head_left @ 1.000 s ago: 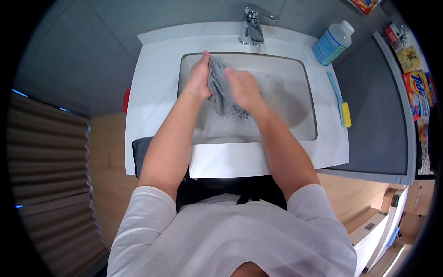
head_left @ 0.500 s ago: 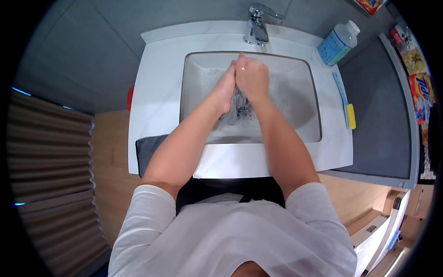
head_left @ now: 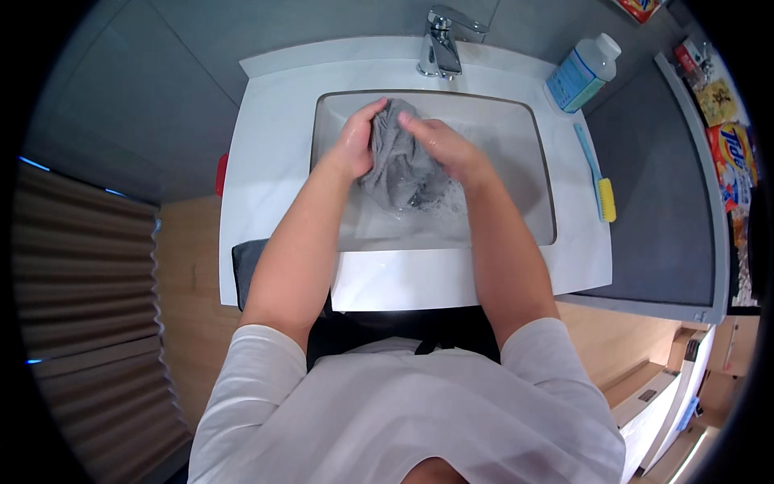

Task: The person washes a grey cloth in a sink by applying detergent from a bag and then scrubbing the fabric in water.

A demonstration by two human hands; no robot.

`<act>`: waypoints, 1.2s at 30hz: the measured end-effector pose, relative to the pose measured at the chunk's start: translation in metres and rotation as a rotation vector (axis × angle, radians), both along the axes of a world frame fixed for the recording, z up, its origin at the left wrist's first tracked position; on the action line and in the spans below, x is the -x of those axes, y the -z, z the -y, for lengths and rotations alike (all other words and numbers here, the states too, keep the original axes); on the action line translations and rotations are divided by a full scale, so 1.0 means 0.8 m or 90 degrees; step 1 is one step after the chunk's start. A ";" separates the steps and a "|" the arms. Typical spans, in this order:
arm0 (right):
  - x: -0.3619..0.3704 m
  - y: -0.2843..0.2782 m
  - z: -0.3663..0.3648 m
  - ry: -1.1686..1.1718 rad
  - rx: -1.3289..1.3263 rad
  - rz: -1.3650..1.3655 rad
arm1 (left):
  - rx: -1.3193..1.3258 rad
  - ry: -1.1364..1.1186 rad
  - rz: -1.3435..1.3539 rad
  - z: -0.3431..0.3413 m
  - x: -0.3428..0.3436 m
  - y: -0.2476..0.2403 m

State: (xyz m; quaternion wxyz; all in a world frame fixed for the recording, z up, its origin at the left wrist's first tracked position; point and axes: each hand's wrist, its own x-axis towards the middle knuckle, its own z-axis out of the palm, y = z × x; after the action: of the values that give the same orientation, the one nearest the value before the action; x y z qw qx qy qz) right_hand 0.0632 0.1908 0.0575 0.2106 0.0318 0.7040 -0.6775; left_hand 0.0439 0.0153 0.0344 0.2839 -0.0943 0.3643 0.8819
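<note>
A wet grey cloth (head_left: 397,165) hangs bunched between my two hands over the sink (head_left: 516,234), its lower folds down among suds. My left hand (head_left: 355,139) is closed on the cloth's left side, thumb near its top. On the other side my right hand (head_left: 439,143) grips it, the thumb pressed on the front; its other fingers are hidden behind the fabric. Soapy water and bubbles (head_left: 453,202) lie around the cloth's lower end.
Behind the sink stands a chrome faucet (head_left: 441,48). On the right of the white counter (head_left: 274,161) are a blue-labelled bottle (head_left: 579,74) and a blue brush with yellow bristles (head_left: 597,173). A dark grey cloth (head_left: 246,270) drapes over the front left corner.
My hands were pressed together with the cloth mostly hidden below them. Now they have moved apart, and the cloth is lifted and spread between them.
</note>
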 end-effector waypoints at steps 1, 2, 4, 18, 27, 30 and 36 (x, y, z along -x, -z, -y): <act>-0.006 -0.007 0.002 -0.039 -0.207 -0.070 | -0.001 -0.002 -0.001 0.005 0.003 0.001; -0.006 -0.010 0.003 -0.041 -0.208 -0.071 | 0.042 0.007 -0.007 0.009 0.005 0.003; -0.008 -0.015 0.001 -0.065 -0.141 -0.041 | 0.085 0.019 -0.014 0.011 0.004 0.003; 0.039 0.023 -0.053 0.217 0.433 0.035 | 0.319 0.136 -0.202 0.005 -0.006 0.010; 0.033 0.021 -0.040 0.145 0.349 0.022 | 0.118 -0.253 -0.084 -0.015 -0.028 -0.052; 0.029 0.026 -0.022 0.148 0.361 0.008 | 0.214 -0.205 -0.147 -0.011 -0.016 -0.035; -0.031 0.008 0.042 0.076 -0.228 -0.351 | 0.313 -0.197 -0.024 -0.029 -0.033 -0.049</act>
State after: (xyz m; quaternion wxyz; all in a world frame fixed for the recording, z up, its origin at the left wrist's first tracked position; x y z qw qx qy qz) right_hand 0.0881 0.1574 0.0508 -0.0372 -0.0751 0.8391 -0.5375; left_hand 0.0702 0.0387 0.0737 0.1074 -0.1980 0.5536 0.8017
